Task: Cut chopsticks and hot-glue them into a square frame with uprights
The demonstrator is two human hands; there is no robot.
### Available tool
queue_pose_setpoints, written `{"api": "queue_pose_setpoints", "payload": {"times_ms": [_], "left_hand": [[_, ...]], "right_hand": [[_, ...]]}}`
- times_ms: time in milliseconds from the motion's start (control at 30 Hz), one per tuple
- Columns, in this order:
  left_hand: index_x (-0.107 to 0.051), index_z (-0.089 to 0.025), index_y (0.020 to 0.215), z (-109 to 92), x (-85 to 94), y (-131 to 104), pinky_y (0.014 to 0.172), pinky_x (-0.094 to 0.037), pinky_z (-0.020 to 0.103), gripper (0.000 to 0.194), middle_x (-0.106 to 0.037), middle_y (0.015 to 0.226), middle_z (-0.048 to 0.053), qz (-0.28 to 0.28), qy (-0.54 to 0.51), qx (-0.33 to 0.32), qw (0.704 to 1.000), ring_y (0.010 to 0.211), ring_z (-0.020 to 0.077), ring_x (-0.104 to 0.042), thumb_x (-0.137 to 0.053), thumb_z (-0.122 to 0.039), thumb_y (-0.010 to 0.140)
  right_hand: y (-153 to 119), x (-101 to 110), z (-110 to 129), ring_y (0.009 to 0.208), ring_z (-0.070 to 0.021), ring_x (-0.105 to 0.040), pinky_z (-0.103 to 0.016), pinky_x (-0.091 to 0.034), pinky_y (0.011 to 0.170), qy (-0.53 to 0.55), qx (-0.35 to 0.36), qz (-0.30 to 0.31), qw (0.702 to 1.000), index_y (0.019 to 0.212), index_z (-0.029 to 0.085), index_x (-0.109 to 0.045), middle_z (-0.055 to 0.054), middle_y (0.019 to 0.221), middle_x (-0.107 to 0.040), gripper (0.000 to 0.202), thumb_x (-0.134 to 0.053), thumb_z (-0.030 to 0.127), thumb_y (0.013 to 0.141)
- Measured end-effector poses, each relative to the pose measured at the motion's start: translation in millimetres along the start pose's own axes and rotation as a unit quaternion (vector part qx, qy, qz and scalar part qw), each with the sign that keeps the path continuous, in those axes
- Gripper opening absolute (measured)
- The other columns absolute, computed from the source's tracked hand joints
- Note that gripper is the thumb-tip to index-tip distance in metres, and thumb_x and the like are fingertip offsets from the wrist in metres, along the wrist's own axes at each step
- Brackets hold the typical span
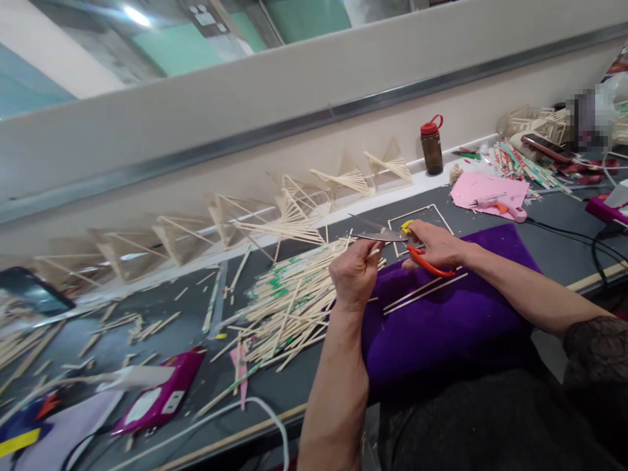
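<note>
The right hand [434,243] grasps steel scissors with orange-red and yellow handles [418,254], blades parted over the dark grey counter [554,248]. Just left, the left hand [353,271] is closed on what looks like a thin pale wooden stick [375,252], mostly hidden by its fingers. Nearer, two slender wooden sticks [426,294] lie on the deep purple cloth [441,333].

The left forearm [336,386] rises from 6 o'clock toward 12, its wrist nearly straight, and the left hand [354,275] is curled tight like a fist, its back to the viewer. The right forearm [520,284] reaches in from 4 o'clock toward 10; the right hand [438,245], fingers bent in a grip, lies near the left at its 2 o'clock.
</note>
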State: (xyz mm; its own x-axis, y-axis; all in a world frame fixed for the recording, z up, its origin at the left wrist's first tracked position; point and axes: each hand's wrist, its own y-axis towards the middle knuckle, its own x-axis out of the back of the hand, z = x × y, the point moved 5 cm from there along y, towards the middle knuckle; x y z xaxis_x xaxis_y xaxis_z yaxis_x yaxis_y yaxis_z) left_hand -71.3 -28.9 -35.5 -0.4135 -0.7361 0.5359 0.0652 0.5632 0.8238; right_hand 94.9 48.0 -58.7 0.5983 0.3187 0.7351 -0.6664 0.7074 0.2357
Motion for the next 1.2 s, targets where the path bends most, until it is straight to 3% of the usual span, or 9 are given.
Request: {"api": "queue_pose_setpoints", "payload": {"times_ms": [133,267,467,967,1200], "left_hand": [[-0.076,-0.021,0.088,-0.6,-0.3,0.2,0.065,-0.047,0.023,0.023,-0.077,0.078,0.004,0.004,0.005,-0.005,1.0,0.07,0.0154,-0.071,-0.059,-0.034,0.095],[-0.077,-0.021,0.086,-0.7,0.9,-0.6,0.067,-0.049,0.024,0.03,-0.078,0.08,0.006,-0.025,0.017,-0.007,1.0,0.072,0.0167,-0.073,-0.058,-0.041,0.096],[-0.076,-0.021,0.082,0.9,-0.8,-1.0,0.065,-0.048,0.025,0.033,-0.078,0.079,0.006,-0.03,0.036,0.017,0.999,0.07,0.0169,-0.072,-0.057,-0.044,0.095],[-0.075,-0.02,0.086,6.3,-4.9,-0.9,0.063,-0.046,0.024,0.026,-0.077,0.078,0.004,-0.029,0.022,0.067,0.997,0.066,0.016,-0.069,-0.064,-0.043,0.091],[-0.077,-0.021,0.087,4.9,-2.4,-1.0,0.065,-0.047,0.025,0.026,-0.077,0.076,0.004,-0.008,0.011,0.058,0.998,0.069,0.0172,-0.07,-0.061,-0.041,0.092]], "right_hand": [[-2.3,1.9,5.1,0.076,-0.0177,-0.052,-0.031,-0.038,0.068,0.002,-0.014,0.028,1.0,0.099,0.02,-0.052,-0.005,0.095,-0.061,0.04,-0.072,0.045,0.075],[-4.9,3.8,10.0,0.069,-0.0157,-0.049,-0.029,-0.035,0.064,0.016,-0.037,0.053,0.998,0.093,0.021,-0.051,-0.001,0.083,-0.059,0.03,-0.066,0.043,0.078],[-2.7,1.5,8.7,0.071,-0.0167,-0.051,-0.028,-0.035,0.065,-0.015,-0.045,0.044,0.998,0.097,0.021,-0.055,-0.004,0.086,-0.065,0.022,-0.061,0.034,0.079],[1.0,-2.9,2.3,0.072,-0.017,-0.052,-0.029,-0.033,0.066,-0.039,-0.053,0.02,0.998,0.1,0.019,-0.057,-0.005,0.089,-0.065,0.024,-0.061,0.035,0.083],[0.9,-1.9,1.0,0.08,-0.0178,-0.053,-0.029,-0.038,0.069,-0.021,-0.037,0.012,0.999,0.107,0.019,-0.054,-0.006,0.101,-0.063,0.045,-0.073,0.044,0.075]]}}
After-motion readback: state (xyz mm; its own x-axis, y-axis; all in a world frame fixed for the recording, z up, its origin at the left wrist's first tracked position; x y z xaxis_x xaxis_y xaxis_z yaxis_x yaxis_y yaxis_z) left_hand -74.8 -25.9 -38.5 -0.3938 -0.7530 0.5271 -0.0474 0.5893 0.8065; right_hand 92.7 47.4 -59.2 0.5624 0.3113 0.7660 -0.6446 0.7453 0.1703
